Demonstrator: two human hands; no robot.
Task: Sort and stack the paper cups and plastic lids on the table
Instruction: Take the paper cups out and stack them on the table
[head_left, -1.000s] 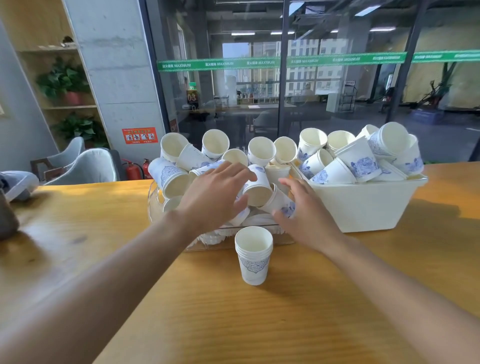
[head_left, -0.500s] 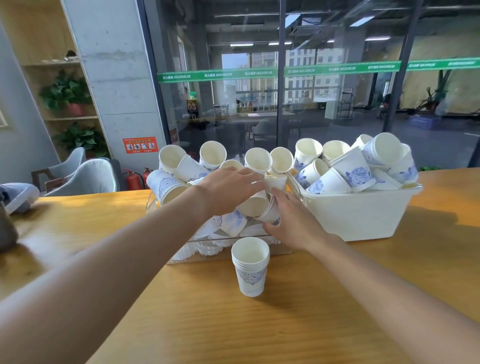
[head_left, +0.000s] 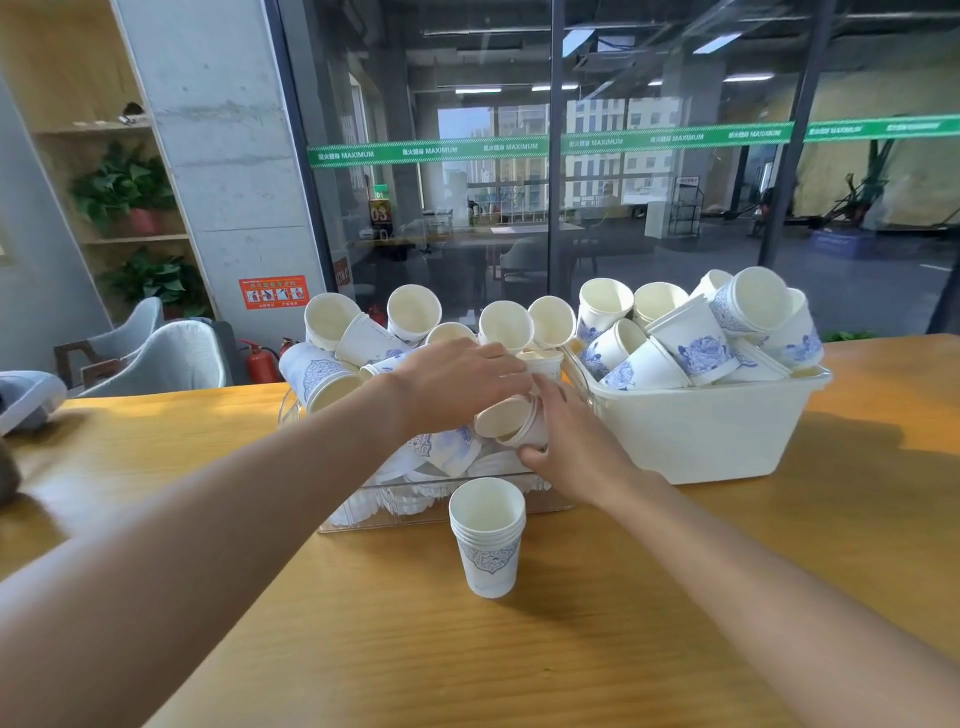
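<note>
A short stack of white paper cups with blue print (head_left: 488, 540) stands upright on the wooden table (head_left: 571, 649) in front of me. Behind it a clear plastic bin (head_left: 363, 514) holds a heap of loose cups (head_left: 332, 374) over plastic lids (head_left: 415, 483). My left hand (head_left: 457, 382) lies over the heap, fingers curled on a sideways cup (head_left: 506, 418). My right hand (head_left: 576, 441) wraps that same cup from the right and below.
A white tub (head_left: 717, 431) piled with more blue-printed cups (head_left: 696, 343) stands at the right, touching the clear bin. Grey chairs (head_left: 166, 358) and a red fire extinguisher (head_left: 262, 361) sit beyond the table's far edge, before a glass wall.
Both hands have closed in on one sideways cup in the heap, the right hand sliding up under it. The view has tilted up a little.
</note>
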